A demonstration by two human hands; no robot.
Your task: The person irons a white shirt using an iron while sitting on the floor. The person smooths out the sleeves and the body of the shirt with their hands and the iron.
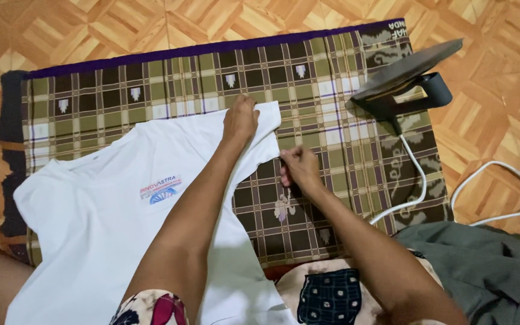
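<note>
A white T-shirt [103, 210] with a small printed chest emblem lies spread on a green and brown plaid cloth [308, 78] on the floor. My left hand [240, 118] presses down on the shirt's sleeve near its far edge, fingers curled. My right hand [299, 168] pinches the sleeve's hem at its lower corner and holds it taut against the plaid cloth. Both forearms reach forward from the bottom of the view.
A dark clothes iron [407, 81] stands on its heel at the cloth's right end, its white cord [419, 180] looping over the wooden parquet floor [495, 120]. A grey-green garment [489, 271] lies bunched at lower right. A patterned cloth [326, 295] covers my lap.
</note>
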